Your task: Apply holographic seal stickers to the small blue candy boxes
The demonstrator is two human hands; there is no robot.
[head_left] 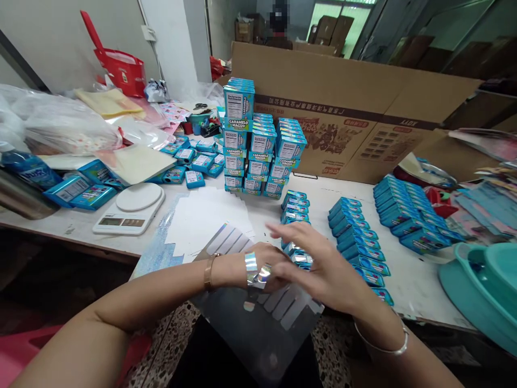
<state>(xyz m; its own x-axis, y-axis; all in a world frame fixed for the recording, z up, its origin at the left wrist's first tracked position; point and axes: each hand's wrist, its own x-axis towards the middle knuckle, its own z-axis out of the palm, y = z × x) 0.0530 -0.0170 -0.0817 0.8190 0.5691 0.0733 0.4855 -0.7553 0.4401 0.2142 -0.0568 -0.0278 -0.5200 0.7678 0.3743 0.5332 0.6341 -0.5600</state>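
My left hand (264, 258) reaches across the front edge of the table, with shiny holographic sticker strips (251, 263) stuck on its back. Its fingers are mostly hidden behind my right hand (323, 261). My right hand crosses close to it, thumb and fingers apart, with nothing visible between them. Under both hands lies a dark see-through sticker sheet (262, 334) with pale oblong labels, hanging over the table edge. Just beyond my hands runs a row of small blue tins (296, 202), partly covered by my right hand.
Blue candy packs (239, 105) stand stacked before a large cardboard box (335, 129). More tins stand in rows (359, 237) on the right, near a teal basin (480, 291). White paper (205, 218) and a kitchen scale (131, 210) lie left. A person (278, 24) is in the background.
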